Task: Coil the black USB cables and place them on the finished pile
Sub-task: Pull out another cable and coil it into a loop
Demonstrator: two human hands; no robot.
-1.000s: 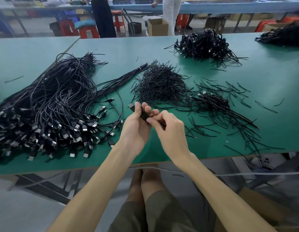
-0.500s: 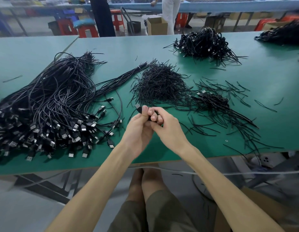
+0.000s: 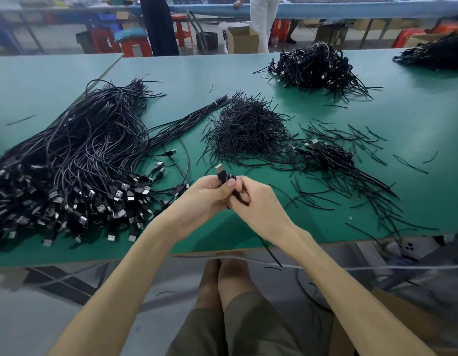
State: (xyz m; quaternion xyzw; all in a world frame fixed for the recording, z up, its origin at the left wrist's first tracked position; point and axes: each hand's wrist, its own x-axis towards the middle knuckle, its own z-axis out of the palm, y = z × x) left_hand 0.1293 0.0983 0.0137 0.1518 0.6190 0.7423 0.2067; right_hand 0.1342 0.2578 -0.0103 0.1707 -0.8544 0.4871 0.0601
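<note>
USB cable [image 3: 224,176], apparently almost coiled, is gripped in the curled fingers of left hand [image 3: 204,195] and right hand [image 3: 261,204]; a big uncoiled heap [image 3: 76,160] waits on the worktop [image 3: 415,119].

On the table [image 3: 415,129], loose cables [image 3: 68,160] lie left, ties [image 3: 245,129] centre, coiled pile [image 3: 312,65] behind right.

Beyond the green table [image 3: 428,111] stand red stools [image 3: 136,47] and an open cardboard box [image 3: 242,41].
</note>
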